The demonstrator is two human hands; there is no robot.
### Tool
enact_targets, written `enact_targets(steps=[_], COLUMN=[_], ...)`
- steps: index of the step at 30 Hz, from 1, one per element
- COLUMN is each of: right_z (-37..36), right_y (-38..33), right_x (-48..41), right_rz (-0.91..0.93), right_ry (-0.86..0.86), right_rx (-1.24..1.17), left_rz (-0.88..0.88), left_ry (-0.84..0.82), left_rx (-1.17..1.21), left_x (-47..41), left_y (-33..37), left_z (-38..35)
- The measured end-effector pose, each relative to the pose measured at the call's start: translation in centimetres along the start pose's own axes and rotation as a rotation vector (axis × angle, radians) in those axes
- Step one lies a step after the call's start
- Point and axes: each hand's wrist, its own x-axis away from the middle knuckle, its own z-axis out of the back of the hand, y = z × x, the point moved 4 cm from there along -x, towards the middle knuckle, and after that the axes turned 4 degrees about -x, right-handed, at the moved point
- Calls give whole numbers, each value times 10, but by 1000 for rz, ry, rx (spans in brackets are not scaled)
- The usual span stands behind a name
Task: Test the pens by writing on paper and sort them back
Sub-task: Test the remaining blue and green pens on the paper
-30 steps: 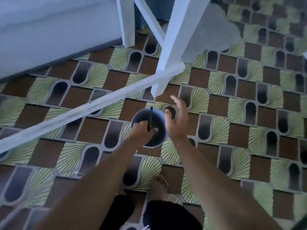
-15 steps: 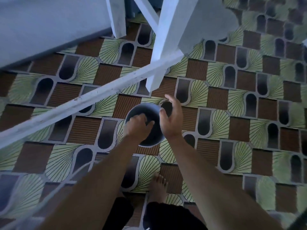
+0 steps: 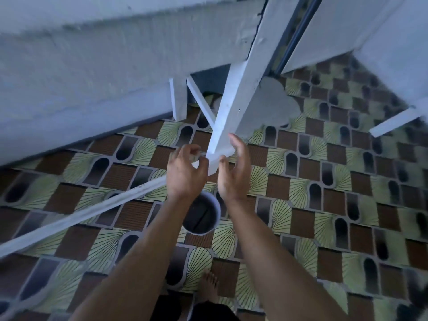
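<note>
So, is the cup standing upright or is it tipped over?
Upright. The round rim of the cup faces up to the camera above, and we look down into its dark inside.

Dim, flat light with a blue cast, only faint soft shadows on the floor (image 3: 301, 205). Wide-angle bend warps the wall (image 3: 92, 66) toward the frame edges. Right edge smears with motion blur; left hand (image 3: 185, 169) and right hand (image 3: 236, 172) slightly soft.
</note>
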Motion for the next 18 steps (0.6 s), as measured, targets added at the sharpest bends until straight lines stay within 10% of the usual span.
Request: enact_targets(steps=[18], right_z=[-44], right_y=[-309], right_x=[-119], right_rz=[325], right_ry=[-127], right_rx=[-198], left_rz=[-168], left_ry=[562], left_rx=[172], left_x=[-69], left_y=[188], left_z=[303])
